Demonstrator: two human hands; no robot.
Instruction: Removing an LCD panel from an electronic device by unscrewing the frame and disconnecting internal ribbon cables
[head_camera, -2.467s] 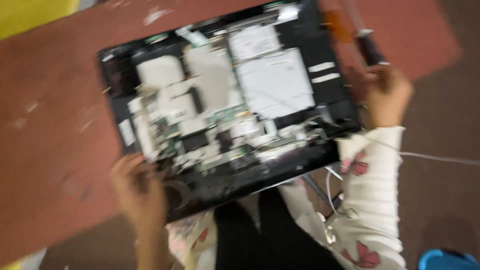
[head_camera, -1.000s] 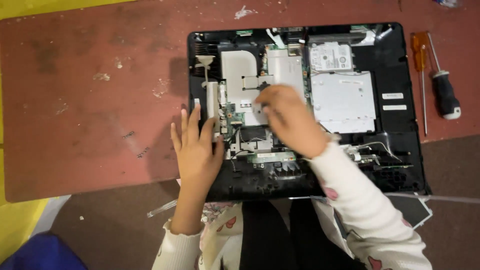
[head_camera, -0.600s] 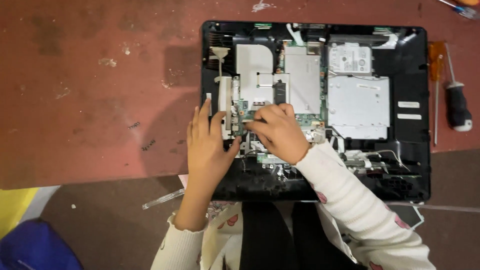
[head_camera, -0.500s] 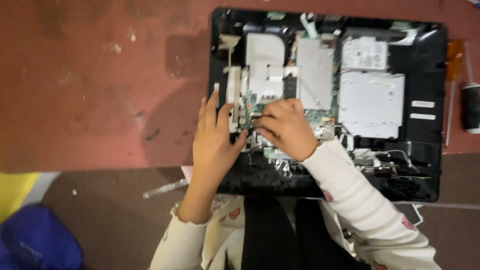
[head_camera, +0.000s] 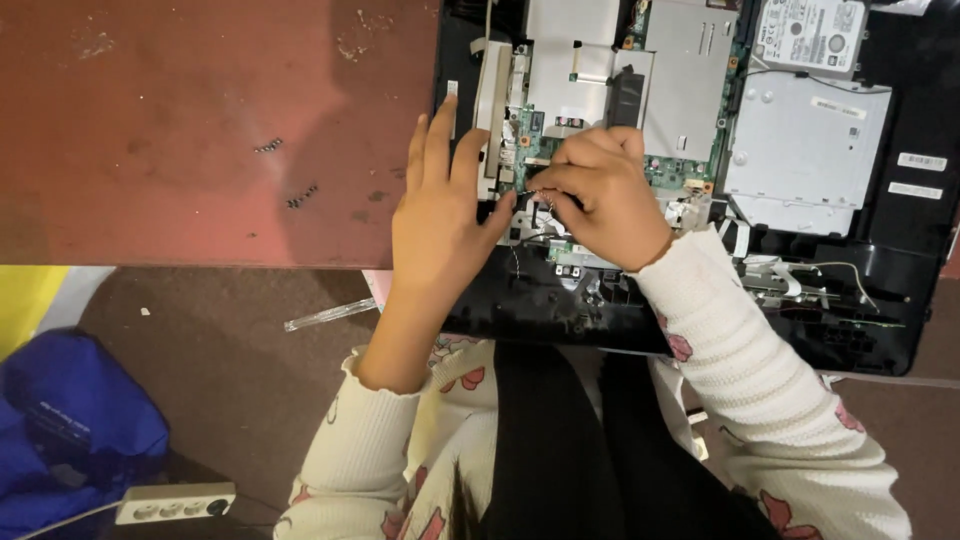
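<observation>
Black thin wire now being pinched by right hand over opened computer, left hand still lying flat, ungripping, both barely shifting since before.

We rest our left hand flat on the opened black computer chassis upon the red-brown table, while our right hand pinches thin wires beside the green circuit board.

A worn red tabletop carries two small clusters of dark screws. Below it, on the brown floor, lie a blue bag, a white power strip and a clear plastic strip.
</observation>
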